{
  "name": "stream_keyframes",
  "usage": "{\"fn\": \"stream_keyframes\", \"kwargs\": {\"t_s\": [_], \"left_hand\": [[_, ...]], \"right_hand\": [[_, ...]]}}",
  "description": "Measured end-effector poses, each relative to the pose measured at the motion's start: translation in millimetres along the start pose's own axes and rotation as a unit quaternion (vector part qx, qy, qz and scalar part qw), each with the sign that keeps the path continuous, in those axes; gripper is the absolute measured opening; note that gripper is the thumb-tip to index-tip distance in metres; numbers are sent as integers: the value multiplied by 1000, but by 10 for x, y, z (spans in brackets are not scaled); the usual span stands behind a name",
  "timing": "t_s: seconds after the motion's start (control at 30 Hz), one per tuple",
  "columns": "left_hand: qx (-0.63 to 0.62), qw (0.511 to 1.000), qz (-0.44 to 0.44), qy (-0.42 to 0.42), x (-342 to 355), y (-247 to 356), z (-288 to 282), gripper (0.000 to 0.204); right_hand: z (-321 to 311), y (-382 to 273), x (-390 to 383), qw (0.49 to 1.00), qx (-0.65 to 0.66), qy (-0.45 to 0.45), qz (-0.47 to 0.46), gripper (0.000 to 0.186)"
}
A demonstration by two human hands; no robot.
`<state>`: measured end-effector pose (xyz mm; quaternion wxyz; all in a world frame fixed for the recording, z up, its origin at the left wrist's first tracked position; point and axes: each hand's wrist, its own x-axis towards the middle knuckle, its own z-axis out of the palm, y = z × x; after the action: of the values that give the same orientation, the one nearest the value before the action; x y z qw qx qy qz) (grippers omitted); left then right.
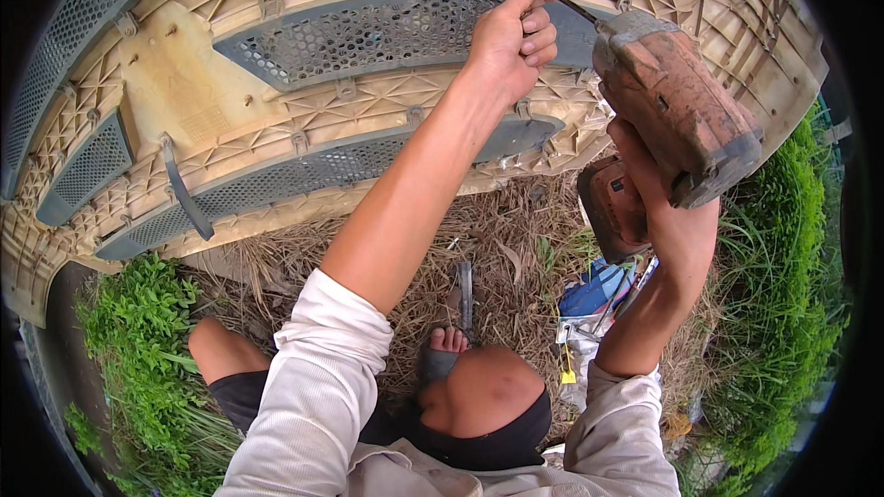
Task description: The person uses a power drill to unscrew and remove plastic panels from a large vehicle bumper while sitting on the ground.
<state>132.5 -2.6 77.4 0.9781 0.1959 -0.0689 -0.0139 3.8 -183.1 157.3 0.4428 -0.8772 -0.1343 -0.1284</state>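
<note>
Drill [677, 97] is being gripped by right hand [656, 186], bit [575, 7] seemingly being pinched by left hand [511, 41]; best being kept straight imo.

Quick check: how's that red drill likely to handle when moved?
The red drill is probably heavy, given its bulk. Its long, thin bit may flex slightly if pushed sideways. Its scuffed, dull surface likely isn't very slippery.

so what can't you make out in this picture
In the head view:
- Trigger of the dusty red-and-grey power drill: hidden by the tool's body and the right hand.
- Tip of the long thin dark metal bit: too small, close to the left hand.
- Beige ribbed plastic panel: cut off by the upper edge.
- Crumpled blue-and-white item: partly hidden by the drill's base.
</note>
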Motion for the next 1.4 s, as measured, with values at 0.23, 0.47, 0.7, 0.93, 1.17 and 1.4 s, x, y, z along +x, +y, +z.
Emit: {"fn": "stream_keyframes", "kwargs": {"t_s": [0.23,0.47,0.7,0.93,1.17,1.4], "left_hand": [[246,962,-15,113,-444,27,-182,43],[654,696,267,128,-470,450,-120,27],[812,466,350,41,-119,736,189,21],[809,459,365,-36,96,800,70,23],[831,378,402,-73,79,782,104,22],[852,340,390,-75,34,772,111,23]], "right_hand": [[49,-18,26,988,122,-40,85,24],[34,-74,9,990,94,-37,97,22],[18,61,-7,977,190,-52,77,27],[-10,241,-24,989,128,-53,55,29],[16,196,-84,979,193,-32,61,25],[60,239,-147,989,143,-32,32,39]]}}
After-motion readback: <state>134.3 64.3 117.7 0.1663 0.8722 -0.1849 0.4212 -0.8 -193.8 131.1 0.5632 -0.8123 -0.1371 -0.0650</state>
